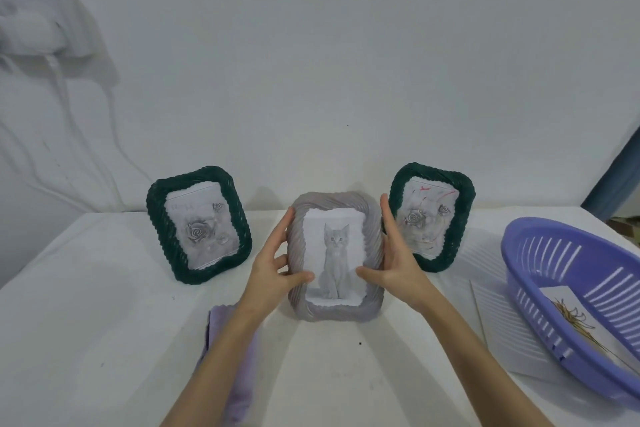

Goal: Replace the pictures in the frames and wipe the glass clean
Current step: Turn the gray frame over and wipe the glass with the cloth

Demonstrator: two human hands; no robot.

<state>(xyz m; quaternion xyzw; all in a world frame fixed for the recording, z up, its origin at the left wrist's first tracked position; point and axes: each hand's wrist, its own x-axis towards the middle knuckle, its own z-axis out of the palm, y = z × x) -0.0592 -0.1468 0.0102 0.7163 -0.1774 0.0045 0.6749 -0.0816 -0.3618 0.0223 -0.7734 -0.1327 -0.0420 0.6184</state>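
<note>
Left hand (277,264) and right hand (398,260) grasping the grey frame (336,255) by its side edges, thumbs laid over the glass near the kitten picture (335,258). Frame upright, mid-table, between two green frames: left green frame (199,224), right green frame (431,215), both near the table's (86,305) back edge. Lilac cloth (228,357) at the front edge; purple basket (571,302) at the right edge, a picture inside. Step judged: handling the grey frame. Next likely needs the cloth for wiping.

Three picture frames: two dark green frames (198,224) (432,215), one grey frame (335,255). One purple basket (571,298), one lilac cloth (232,367). Two hands (273,267) (398,264).
</note>
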